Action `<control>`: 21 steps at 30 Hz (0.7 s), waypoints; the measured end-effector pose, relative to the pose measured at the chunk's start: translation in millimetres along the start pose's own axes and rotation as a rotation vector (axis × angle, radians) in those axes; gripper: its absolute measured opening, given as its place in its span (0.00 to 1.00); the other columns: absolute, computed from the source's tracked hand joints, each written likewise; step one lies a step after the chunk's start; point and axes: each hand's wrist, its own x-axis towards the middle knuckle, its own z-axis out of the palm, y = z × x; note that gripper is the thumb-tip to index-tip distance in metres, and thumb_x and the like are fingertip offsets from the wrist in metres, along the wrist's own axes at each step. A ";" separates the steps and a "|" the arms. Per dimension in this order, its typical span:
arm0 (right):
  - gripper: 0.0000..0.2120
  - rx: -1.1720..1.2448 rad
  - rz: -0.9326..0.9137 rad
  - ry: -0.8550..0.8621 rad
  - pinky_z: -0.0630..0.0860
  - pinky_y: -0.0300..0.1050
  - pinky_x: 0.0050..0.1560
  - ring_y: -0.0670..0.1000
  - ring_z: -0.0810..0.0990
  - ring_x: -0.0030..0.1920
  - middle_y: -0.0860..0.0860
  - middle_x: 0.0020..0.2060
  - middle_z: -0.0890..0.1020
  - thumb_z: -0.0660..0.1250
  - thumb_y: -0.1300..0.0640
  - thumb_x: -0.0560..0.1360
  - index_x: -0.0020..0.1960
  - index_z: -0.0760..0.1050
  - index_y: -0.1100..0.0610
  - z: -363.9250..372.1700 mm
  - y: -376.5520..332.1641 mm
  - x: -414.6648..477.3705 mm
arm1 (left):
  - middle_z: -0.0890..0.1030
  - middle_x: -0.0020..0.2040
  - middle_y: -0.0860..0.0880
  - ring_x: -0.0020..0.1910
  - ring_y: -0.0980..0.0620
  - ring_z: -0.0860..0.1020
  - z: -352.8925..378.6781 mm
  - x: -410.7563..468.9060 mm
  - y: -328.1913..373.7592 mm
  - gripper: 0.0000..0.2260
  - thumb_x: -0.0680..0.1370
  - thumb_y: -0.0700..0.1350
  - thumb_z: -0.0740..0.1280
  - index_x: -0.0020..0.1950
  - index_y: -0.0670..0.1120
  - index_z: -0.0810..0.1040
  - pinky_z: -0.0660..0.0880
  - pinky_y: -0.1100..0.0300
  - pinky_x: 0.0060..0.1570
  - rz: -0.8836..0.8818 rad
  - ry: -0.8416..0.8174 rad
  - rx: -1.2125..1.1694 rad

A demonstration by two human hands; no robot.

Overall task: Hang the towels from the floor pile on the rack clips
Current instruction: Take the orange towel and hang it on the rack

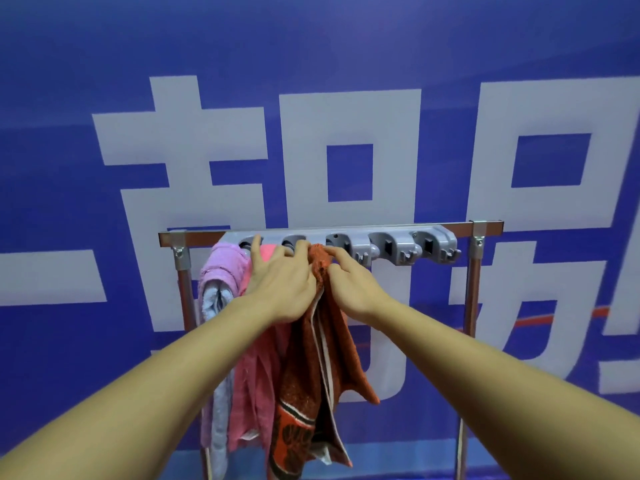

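A grey clip strip (391, 242) with several clips runs along the top bar of a metal rack (476, 271). A lilac towel (221, 271) hangs from the leftmost clip and a pink towel (252, 386) from the one beside it. An orange patterned towel (308, 393) hangs down in the middle, its top corner bunched at the third clip. My left hand (280, 282) and my right hand (349, 282) both pinch that bunched top, fingers pressed against the strip. The floor pile is out of view.
A blue banner with large white characters (311, 133) fills the wall right behind the rack. The three clips to the right hold nothing. The rack's right post (472, 306) and left post (185, 289) frame the towels.
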 end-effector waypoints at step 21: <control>0.28 -0.054 0.074 -0.041 0.67 0.54 0.72 0.58 0.72 0.71 0.54 0.72 0.75 0.54 0.39 0.83 0.79 0.60 0.48 -3.2 -3.1 -29.4 | 0.78 0.68 0.45 0.76 0.46 0.64 2.0 -56.0 3.5 0.30 0.79 0.46 0.59 0.80 0.41 0.57 0.33 0.42 0.77 0.096 0.078 0.318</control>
